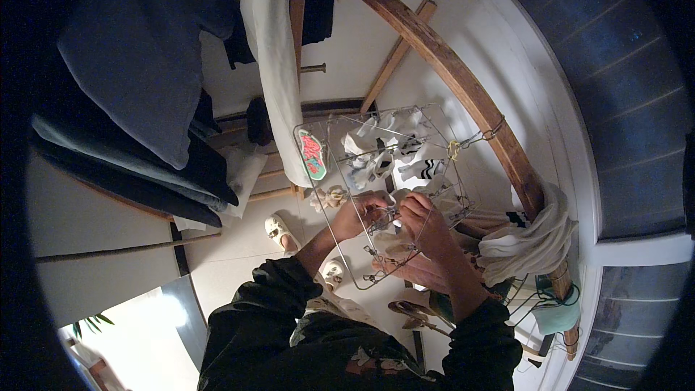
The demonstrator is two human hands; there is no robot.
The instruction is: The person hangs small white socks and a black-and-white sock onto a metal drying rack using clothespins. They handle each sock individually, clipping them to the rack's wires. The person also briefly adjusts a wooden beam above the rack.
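Note:
A wire drying rack with clips (353, 195) hangs before me, seen from above. My left hand (366, 212) reaches inside its frame, fingers pinched at a small metal clip (390, 213). Opposite it, my right hand (421, 220) has its fingers curled beside the same clip; its thumb and anything it grips are hidden. Socks (366, 144) in white and grey hang from the far part of the rack. One white sock (423, 168) has black wavy stripes. More metal clips (372, 277) dangle near the close edge.
A wooden pole (461, 76) carries the rack's hook (491, 130) and a draped whitish cloth (529, 233). Dark garments (136, 65) and a long white cloth (274, 65) hang at left. Pink cloth (412, 271) hangs beneath my right forearm. Windows (630, 92) line the right side.

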